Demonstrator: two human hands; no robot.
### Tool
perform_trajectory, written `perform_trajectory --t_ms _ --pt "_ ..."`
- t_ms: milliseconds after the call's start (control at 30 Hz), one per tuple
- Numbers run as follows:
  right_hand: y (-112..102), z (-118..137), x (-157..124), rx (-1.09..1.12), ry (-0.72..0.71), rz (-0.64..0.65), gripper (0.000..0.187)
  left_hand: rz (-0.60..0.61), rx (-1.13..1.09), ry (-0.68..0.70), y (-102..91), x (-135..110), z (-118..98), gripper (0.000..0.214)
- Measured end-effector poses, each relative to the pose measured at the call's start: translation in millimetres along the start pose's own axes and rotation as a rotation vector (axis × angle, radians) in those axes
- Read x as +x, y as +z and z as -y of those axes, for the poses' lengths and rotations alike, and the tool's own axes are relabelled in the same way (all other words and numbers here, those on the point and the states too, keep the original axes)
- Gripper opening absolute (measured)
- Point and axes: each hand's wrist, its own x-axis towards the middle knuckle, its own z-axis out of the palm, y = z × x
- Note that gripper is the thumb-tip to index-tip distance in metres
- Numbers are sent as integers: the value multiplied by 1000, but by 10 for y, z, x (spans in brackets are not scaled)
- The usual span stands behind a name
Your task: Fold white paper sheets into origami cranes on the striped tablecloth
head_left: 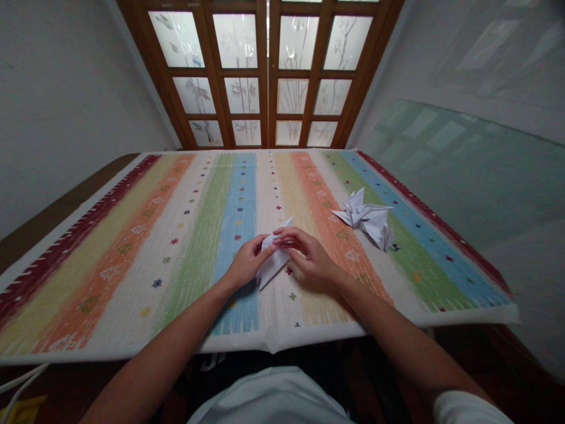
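At the left edge of the frame, a white cable [22, 383] runs off the front of the wooden table [53, 227], with something yellow [26, 409] just below it, too cut off to name. A woven striped mat [198, 277] covers most of the table, its stripes running from the near edge to the far edge.

Near the middle of the mat, a little toward the near edge, the left hand [249, 263] and the right hand [309, 254] meet over a piece of folded white paper [274, 259]. The paper is a long, narrow shape with one point rising toward the far right and another aiming at the near left. Its lower point seems to rest on the mat, and it lies mostly over the pale stripe beside the blue one. The left hand pinches the paper's left side between thumb and fingers. The right hand is curved over its right side, fingers bunched rather than spread and apparently gripping, though they hide the exact fold.

Toward the right edge of the mat, beyond the right hand and apart from it, a finished-looking paper crane [364, 217] lies on the pale and green stripes. Past the far edge stand wooden doors with frosted, plant-patterned panes [265, 70], and a glass sheet [454, 176] leans along the wall on the right.
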Motion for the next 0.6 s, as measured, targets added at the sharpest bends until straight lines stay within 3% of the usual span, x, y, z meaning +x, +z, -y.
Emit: perform_trajectory --t_ms 167,267,333,467,600 --pt "-50 -18 2 -275 -112 -42 32 -33 -200 -65 35 -2 22 43" --pt "-114 -62 1 -370 -91 -43 23 -75 -327 -104 22 -11 14 63" --pt "-145 -97 -2 -354 -53 4 28 -100 -345 -87 6 -19 -9 68" --pt "-172 -139 6 -292 27 7 32 -125 -211 -34 -12 -39 -64 45" --pt "-187 -125 20 -199 80 25 34 -149 -129 21 -10 -58 -91 38"
